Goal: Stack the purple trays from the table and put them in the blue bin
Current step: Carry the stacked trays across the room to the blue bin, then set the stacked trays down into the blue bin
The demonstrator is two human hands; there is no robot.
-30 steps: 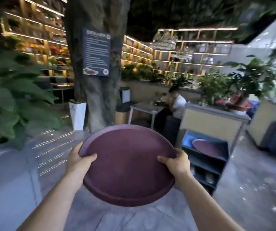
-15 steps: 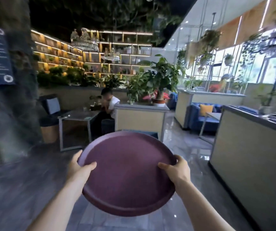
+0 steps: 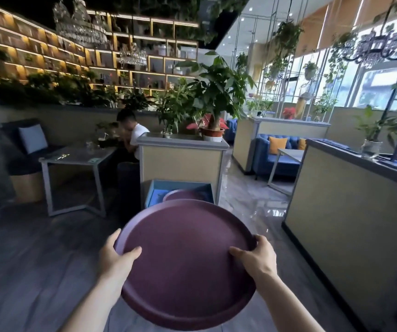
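I hold a round purple tray (image 3: 185, 262) in front of me, above the floor. My left hand (image 3: 116, 257) grips its left rim with the thumb on top. My right hand (image 3: 256, 257) grips its right rim the same way. Whether more trays lie stacked under it I cannot tell. Straight ahead, beyond the tray's far edge, stands the blue bin (image 3: 155, 188), set against a beige planter box. Another purple tray (image 3: 180, 195) lies inside the bin, partly hidden by the tray I hold.
A beige planter box (image 3: 180, 161) with potted plants rises behind the bin. A grey table (image 3: 75, 159) stands at the left, with a seated person (image 3: 132, 133) behind it. A long beige partition (image 3: 350, 207) runs along the right. A glossy floor aisle (image 3: 252, 202) lies between planter and partition.
The view has swung further right and moved nearer the planter box. The blue bin with a tray in it now shows just beyond the held tray. Both hands keep their grip.
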